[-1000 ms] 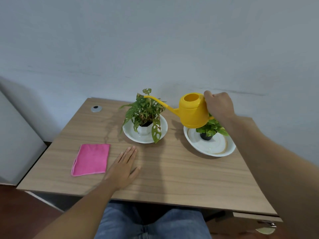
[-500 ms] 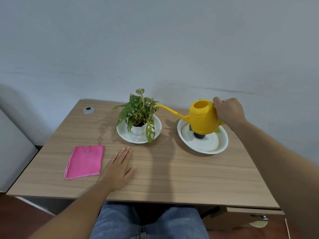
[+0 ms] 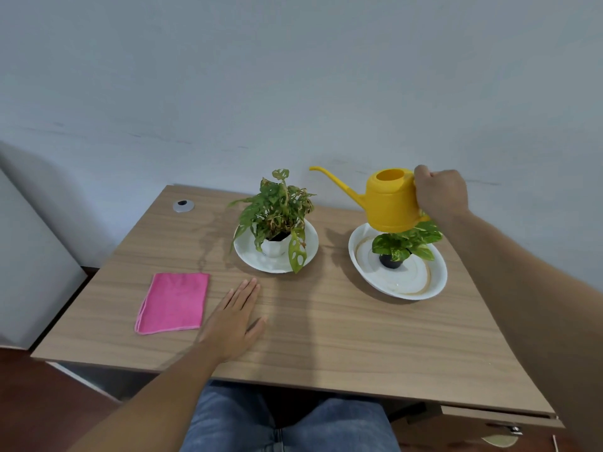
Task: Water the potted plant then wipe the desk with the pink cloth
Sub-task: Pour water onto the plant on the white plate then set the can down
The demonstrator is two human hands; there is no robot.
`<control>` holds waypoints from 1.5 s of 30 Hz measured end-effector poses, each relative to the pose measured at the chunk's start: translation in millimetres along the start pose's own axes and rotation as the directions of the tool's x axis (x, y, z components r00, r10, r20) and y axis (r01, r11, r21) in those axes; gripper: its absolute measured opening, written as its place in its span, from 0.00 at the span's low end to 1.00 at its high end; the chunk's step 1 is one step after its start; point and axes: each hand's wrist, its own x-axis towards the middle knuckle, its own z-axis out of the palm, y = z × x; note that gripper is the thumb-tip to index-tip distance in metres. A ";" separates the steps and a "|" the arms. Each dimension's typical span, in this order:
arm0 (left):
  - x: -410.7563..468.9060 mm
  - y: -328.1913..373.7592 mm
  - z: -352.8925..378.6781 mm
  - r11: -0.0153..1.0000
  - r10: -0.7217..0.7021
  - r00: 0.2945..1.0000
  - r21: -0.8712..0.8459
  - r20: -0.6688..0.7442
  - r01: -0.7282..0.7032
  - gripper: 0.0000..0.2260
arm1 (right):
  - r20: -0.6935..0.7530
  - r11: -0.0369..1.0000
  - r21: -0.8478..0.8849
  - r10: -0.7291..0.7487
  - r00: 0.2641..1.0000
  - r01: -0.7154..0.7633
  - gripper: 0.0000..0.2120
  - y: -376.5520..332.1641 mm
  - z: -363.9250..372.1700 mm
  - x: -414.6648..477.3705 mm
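My right hand grips the handle of a yellow watering can, held level in the air above the right plant. Its spout points left and up, clear of the left plant. A leafy plant in a small white pot stands in a white dish at the desk's back middle. A smaller plant in a black pot stands in a white bowl to the right. A folded pink cloth lies flat at front left. My left hand rests palm down beside it, fingers spread.
The wooden desk stands against a pale wall. A round cable grommet sits at its back left corner. A grey cabinet side stands at the far left. My jeans show below the desk's front edge.
The watering can has swung back right and levelled out, its spout lifted away from the left plant. My left hand has stayed flat on the desk.
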 end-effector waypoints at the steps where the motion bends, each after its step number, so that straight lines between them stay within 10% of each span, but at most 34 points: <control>1: -0.5 -0.2 -0.3 1.000 0.000 1.000 -0.005 0.000 0.000 0.37 | 0.007 1.000 0.006 -0.004 1.000 0.004 0.23 -5.3 3.0 0.1; 45: 0.6 -1.2 1.0 1.000 0.006 1.000 0.010 0.005 -0.006 0.38 | 0.120 0.996 -0.077 0.044 0.992 -0.035 0.18 31.7 -8.7 -39.1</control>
